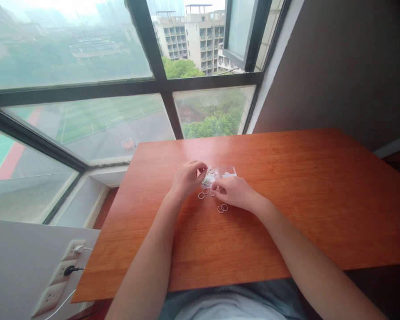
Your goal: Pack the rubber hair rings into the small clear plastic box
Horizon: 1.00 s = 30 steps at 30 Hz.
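A small clear plastic box (206,186) lies open on the table, its clear lid (232,169) folded out to the right. Small items inside it are too tiny to name. My left hand (188,178) is at the box's left side, thumb and forefinger curled together; what they pinch, if anything, I cannot make out. Just in front of the box, my right hand (236,192) has its fingertips closed on a thin white ring (213,195). Two more white rings (201,198) lie by the box's front left, and two overlapping rings (220,212) rest nearer to me.
The brown wooden table (306,195) runs wide to the right. Behind it stands a dark-framed window (163,84), with a grey wall (340,75) at the right. Sockets with plugged-in cables (70,269) are on the low wall at lower left.
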Each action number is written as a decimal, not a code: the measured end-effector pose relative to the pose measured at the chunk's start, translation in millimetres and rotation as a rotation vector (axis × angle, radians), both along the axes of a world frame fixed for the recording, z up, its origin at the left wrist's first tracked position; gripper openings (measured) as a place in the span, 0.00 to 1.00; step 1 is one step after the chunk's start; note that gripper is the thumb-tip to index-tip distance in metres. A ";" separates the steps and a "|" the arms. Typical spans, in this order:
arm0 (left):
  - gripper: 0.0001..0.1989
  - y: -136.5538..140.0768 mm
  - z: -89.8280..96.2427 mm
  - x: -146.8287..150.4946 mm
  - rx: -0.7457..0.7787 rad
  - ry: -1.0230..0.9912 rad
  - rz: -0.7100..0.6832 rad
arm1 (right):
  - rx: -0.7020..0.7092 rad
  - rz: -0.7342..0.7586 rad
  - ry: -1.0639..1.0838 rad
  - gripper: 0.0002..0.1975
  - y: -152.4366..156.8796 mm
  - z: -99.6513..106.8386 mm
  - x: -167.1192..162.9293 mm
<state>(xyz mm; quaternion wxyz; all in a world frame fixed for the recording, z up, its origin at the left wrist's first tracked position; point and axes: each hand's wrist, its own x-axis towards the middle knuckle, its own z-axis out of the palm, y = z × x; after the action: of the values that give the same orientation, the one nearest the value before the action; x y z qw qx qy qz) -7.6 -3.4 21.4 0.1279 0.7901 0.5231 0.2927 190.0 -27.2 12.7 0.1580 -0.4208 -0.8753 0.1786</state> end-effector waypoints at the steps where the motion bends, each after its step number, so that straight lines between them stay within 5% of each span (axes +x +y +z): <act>1: 0.06 -0.2 0.2 0.3 -0.009 -0.003 -0.015 | 0.003 -0.020 0.034 0.05 1.1 1.3 1.3; 11: 0.12 -2.4 -5.1 6.4 -0.078 -0.092 -0.233 | -0.006 -0.158 0.273 0.05 12.1 4.0 11.3; 20: 0.07 -4.6 -1.9 9.1 -0.077 -0.119 -0.272 | 0.001 -0.161 0.290 0.06 14.2 1.4 11.8; 24: 0.07 -3.9 -1.2 11.8 -0.023 -0.079 -0.216 | -0.001 -0.190 0.279 0.07 14.5 2.8 12.6; 30: 0.06 0.9 -8.6 15.1 0.090 0.003 0.067 | -0.005 -0.202 0.208 0.09 12.9 7.8 14.6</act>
<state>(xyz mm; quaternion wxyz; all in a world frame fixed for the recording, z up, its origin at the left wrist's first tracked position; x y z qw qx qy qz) 7.4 -2.5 12.8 0.0816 0.7776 0.5358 0.3186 204.6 -14.3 20.5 0.2638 -0.4864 -0.8070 0.2066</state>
